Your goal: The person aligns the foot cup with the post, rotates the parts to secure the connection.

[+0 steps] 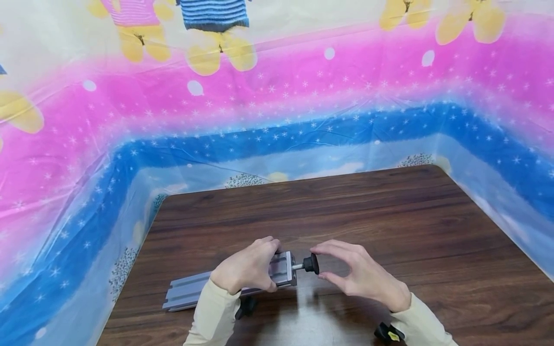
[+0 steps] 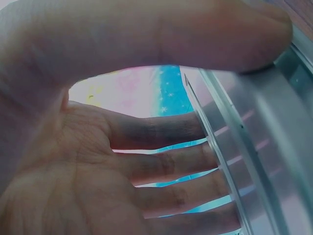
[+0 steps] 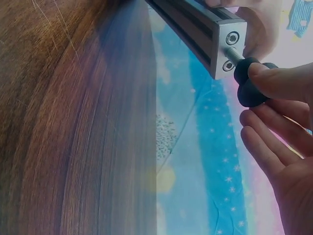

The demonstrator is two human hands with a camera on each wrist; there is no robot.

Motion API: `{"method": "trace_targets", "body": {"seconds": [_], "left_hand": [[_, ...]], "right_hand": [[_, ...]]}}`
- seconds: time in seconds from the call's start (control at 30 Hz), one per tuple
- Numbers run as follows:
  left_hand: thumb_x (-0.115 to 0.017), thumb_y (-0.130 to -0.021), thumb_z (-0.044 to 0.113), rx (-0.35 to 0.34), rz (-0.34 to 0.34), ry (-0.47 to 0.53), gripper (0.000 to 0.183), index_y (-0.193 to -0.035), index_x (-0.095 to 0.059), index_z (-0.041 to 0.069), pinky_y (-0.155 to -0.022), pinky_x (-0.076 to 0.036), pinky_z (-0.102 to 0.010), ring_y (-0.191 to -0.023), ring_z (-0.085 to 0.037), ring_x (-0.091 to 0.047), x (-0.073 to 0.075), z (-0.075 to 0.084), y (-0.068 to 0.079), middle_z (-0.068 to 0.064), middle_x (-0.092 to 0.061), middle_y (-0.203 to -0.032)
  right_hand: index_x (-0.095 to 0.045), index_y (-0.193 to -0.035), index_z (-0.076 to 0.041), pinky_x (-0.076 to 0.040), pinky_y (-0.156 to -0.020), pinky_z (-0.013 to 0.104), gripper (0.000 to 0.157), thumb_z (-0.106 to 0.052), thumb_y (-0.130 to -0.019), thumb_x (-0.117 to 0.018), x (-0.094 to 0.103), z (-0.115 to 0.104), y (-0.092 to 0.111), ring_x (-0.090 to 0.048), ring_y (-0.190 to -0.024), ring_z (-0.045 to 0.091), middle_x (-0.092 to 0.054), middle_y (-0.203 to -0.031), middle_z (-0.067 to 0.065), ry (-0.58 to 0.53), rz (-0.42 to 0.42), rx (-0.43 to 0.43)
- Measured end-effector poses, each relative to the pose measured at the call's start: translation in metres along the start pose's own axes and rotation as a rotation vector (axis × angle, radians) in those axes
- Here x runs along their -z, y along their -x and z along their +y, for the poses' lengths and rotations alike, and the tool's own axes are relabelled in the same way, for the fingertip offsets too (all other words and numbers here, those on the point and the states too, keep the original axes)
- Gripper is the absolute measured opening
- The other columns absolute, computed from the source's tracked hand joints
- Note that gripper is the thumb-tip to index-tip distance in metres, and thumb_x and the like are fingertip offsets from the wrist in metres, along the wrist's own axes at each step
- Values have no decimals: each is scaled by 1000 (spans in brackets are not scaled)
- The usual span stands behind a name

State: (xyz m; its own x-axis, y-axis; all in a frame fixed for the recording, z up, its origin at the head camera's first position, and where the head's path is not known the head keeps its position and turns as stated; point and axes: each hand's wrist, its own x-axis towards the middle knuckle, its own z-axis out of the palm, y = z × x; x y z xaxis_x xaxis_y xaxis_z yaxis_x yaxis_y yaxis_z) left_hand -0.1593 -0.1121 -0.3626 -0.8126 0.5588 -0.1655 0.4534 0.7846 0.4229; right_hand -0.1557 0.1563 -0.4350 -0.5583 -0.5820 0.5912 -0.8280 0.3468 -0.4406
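Observation:
A grey aluminium profile bar with lengthwise grooves lies slanted in front of me. My left hand grips it near its right end, thumb on the near side and fingers over the far side. Two socket screws show on its end plate in the right wrist view. A threaded rod sticks out of that plate and carries a black lobed knob. My right hand pinches this knob between thumb and fingers. In the left wrist view the left thumb presses the profile's edge.
The dark brown wooden table spreads around the hands. Black wrist straps sit at the sleeves. Behind the table hangs a pink and blue printed cloth, which also runs down both sides.

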Motion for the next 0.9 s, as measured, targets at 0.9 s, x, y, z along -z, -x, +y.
{"method": "trace_targets", "body": {"seconds": [0.9], "left_hand": [[-91,-62,8,-4,10,11,54,-106,-61,2,-69,-47,-33,-81,-18,-49,2,-1,1,-6,-57,-96]], "right_hand": [[-62,-135,-9,-50,-99,22,58,-16,-81,-85,-4,0,2,-67,-116,18,-68,-129,3,-8,18,-29]]}}
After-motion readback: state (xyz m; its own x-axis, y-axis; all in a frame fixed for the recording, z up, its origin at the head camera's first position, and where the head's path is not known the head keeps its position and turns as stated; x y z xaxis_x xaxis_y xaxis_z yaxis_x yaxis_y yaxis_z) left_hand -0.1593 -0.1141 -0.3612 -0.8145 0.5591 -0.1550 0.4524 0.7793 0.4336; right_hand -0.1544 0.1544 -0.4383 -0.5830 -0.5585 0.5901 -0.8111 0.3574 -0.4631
